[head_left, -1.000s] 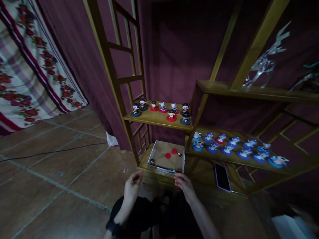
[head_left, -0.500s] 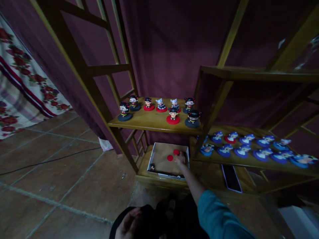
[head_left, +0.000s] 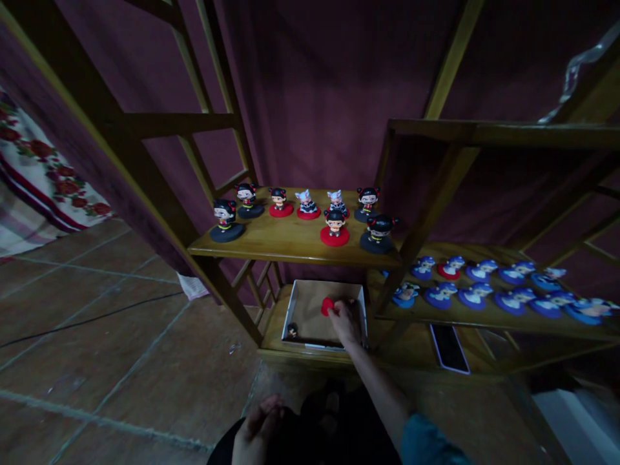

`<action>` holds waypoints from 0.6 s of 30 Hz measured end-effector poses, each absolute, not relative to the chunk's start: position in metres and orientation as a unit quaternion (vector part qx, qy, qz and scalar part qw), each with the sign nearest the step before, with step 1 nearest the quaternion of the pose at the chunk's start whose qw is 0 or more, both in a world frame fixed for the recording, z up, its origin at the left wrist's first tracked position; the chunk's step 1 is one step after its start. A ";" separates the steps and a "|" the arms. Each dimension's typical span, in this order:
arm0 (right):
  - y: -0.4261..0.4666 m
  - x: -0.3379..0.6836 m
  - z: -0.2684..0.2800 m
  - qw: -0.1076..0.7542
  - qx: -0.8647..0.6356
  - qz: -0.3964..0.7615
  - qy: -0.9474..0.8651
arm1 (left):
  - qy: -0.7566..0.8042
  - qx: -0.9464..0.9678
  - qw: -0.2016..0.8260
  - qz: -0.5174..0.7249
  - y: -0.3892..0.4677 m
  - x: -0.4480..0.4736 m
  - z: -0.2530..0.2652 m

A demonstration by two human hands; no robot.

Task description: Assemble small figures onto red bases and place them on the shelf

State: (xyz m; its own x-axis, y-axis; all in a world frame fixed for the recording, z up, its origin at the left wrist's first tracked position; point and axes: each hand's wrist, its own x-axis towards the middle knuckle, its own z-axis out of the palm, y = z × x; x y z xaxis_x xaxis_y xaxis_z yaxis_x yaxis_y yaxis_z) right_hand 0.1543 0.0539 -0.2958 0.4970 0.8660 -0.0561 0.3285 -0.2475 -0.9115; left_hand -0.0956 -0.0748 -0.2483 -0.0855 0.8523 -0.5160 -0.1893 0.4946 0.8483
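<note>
My right hand [head_left: 345, 323] reaches into the shallow cardboard box [head_left: 287, 316] on the low shelf. Its fingers pinch a flat red disc base [head_left: 327, 306]; whether a second disc lies beneath it, I cannot tell. A small dark-haired figurine [head_left: 292, 330] lies in the box's front left corner. Over my knee, my left hand [head_left: 259, 426] is curled with thumb and fingers together, and anything inside it is hidden.
Above the box, a wooden shelf [head_left: 290, 248] bears several figurines on red and black bases. More figurines on mostly blue bases stand in two rows on the right shelf [head_left: 436, 316]. Below them lies a phone [head_left: 450, 349]. A wooden post [head_left: 426, 213] rises between the shelves.
My right hand has shifted left within the box and now pinches a red disc; two separate discs showed before, one shows now. My left hand has risen slightly to the right. The view has shifted.
</note>
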 end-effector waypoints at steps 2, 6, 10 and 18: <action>0.031 0.132 -0.284 0.521 -0.636 0.400 -0.405 | 0.595 0.275 0.622 0.428 -0.062 -0.079 -0.239; -0.014 0.092 -0.262 0.477 -0.464 0.571 -0.482 | 0.548 0.293 0.637 0.456 -0.043 -0.056 -0.225; -0.030 0.082 -0.251 0.423 -0.439 0.597 -0.521 | 0.527 0.314 0.664 0.428 -0.039 -0.058 -0.232; 0.046 0.156 -0.281 0.446 -0.712 0.290 -0.458 | 0.578 0.219 0.641 0.455 -0.044 -0.071 -0.243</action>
